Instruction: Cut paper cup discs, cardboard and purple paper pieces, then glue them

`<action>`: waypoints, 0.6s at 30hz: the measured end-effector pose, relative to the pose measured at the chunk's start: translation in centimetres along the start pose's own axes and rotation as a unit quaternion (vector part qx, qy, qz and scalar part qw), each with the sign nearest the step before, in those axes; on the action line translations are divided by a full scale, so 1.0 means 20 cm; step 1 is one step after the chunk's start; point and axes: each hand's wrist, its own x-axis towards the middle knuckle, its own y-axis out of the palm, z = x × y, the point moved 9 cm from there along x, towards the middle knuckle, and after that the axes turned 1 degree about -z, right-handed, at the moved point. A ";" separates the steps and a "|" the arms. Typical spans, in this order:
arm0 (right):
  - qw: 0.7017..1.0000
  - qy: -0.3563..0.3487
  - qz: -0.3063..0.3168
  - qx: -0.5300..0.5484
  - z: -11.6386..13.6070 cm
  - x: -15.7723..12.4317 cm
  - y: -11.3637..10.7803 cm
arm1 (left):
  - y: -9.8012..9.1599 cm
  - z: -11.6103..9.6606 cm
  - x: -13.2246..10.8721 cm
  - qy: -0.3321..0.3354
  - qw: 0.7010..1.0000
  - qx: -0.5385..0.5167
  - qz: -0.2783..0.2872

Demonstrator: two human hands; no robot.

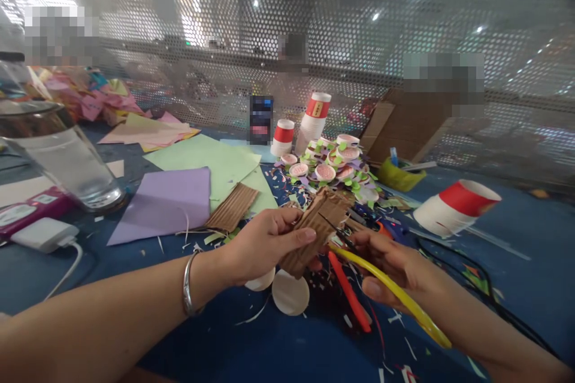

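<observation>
Corrugated cardboard piece (pixel 314 233) clenched in left hand (pixel 260 245); right hand (pixel 395 263) grasps yellow-handled scissors (pixel 395 293), blades touching it, above 2 paper discs (pixel 290 294) near desk (pixel 269 350) front edge.

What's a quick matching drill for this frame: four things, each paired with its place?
1. brown corrugated cardboard piece
2. yellow-and-red-handled scissors
3. clear glass jar
4. red-and-white paper cup lying on its side

A. far left on the blue table
B. in the right hand
C. on the table, right of the right hand
D. in the left hand

Pairs: 1-D, 2-B, 3-A, 4-C
</observation>
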 end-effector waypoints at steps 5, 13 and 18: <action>1.000 -0.016 -0.009 0.002 0.03 0.00 0.01 | 0.01 0.01 -0.01 -0.018 1.000 0.001 0.022; 0.999 -0.032 -0.016 -0.021 0.03 0.01 0.02 | 0.03 0.03 -0.02 -0.036 0.998 -0.023 0.045; 0.999 -0.039 -0.002 -0.030 0.03 0.00 0.02 | 0.04 0.01 -0.02 -0.038 0.998 -0.025 0.053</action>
